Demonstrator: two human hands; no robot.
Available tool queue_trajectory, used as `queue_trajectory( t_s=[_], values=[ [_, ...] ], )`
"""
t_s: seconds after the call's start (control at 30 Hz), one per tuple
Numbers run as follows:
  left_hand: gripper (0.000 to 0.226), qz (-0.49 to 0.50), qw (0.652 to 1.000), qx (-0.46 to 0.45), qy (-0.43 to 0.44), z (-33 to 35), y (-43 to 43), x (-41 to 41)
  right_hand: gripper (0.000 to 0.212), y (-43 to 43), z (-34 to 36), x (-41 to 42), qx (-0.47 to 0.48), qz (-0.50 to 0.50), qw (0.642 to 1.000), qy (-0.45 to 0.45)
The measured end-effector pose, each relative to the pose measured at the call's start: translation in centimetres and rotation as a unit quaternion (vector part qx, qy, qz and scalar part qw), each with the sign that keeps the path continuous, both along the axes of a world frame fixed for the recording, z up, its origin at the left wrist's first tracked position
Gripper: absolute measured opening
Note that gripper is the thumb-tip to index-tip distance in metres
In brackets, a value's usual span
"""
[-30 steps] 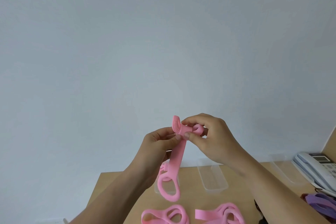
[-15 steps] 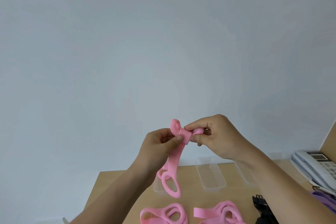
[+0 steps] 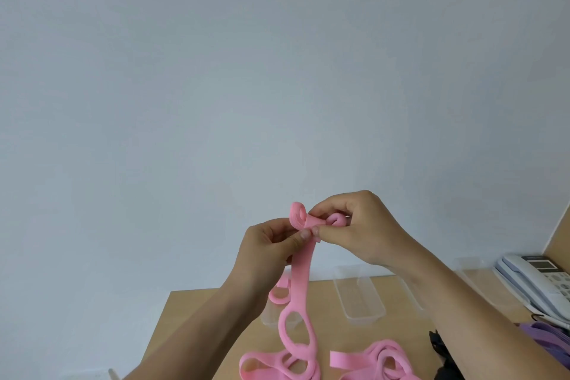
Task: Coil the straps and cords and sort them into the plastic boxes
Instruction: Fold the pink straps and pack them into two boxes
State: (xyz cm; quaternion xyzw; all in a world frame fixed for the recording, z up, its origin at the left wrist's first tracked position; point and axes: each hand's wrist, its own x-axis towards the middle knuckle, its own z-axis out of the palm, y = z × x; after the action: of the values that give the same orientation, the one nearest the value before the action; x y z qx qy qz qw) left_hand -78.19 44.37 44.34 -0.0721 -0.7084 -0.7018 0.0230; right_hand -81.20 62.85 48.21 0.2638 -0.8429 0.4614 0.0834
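Note:
A pink strap [image 3: 300, 284] hangs from both raised hands, its looped lower end dangling above the wooden table [image 3: 197, 315]. My left hand [image 3: 271, 250] pinches the strap just below its top, where a small curl sticks up. My right hand [image 3: 354, 228] pinches the strap's rolled end right beside the left thumb. Clear plastic boxes stand at the table's far edge: one [image 3: 359, 299] in the middle, one [image 3: 271, 318] partly hidden behind the left wrist, one [image 3: 481, 281] to the right. More pink straps lie at the near edge, one [image 3: 268, 369] on the left and one [image 3: 379, 359] on the right.
A white desk phone [image 3: 536, 281] sits at the right edge of the table. Purple straps [image 3: 546, 336] lie in front of it, and a black strap with a buckle [image 3: 441, 352] lies beside my right forearm. A plain pale wall fills the background.
Both hands stay at the strap's top, and the right hand has rolled a little more of the end. The strap hangs lower, its loop reaching the straps on the table.

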Motion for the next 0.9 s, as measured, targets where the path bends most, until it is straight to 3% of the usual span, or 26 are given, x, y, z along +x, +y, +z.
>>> queue_trajectory(
  t_s=[0.23,0.37,0.47,0.67,0.9],
  values=[
    [0.029,-0.052,0.996,0.010,-0.073,-0.1,-1.5,-0.1,0.014,-0.7,-0.7,0.1,-0.025,-0.063,0.996,0.063],
    [0.043,-0.035,0.977,0.141,-0.154,0.4,-1.6,-0.4,0.017,-1.4,-1.3,0.8,-0.015,-0.083,0.980,0.182],
    [0.061,-0.045,0.972,0.158,-0.170,0.8,-1.8,-0.5,0.024,-2.1,-2.0,1.0,0.000,-0.099,0.960,0.263],
    [0.036,-0.080,0.984,0.102,-0.119,0.6,-1.6,-0.4,0.029,-2.9,-3.8,1.0,-0.006,-0.097,0.937,0.335],
    [0.024,-0.064,0.993,0.060,-0.078,0.0,-1.7,-0.4,0.027,-2.3,-4.0,1.2,-0.015,-0.055,0.957,0.285]
  ],
)
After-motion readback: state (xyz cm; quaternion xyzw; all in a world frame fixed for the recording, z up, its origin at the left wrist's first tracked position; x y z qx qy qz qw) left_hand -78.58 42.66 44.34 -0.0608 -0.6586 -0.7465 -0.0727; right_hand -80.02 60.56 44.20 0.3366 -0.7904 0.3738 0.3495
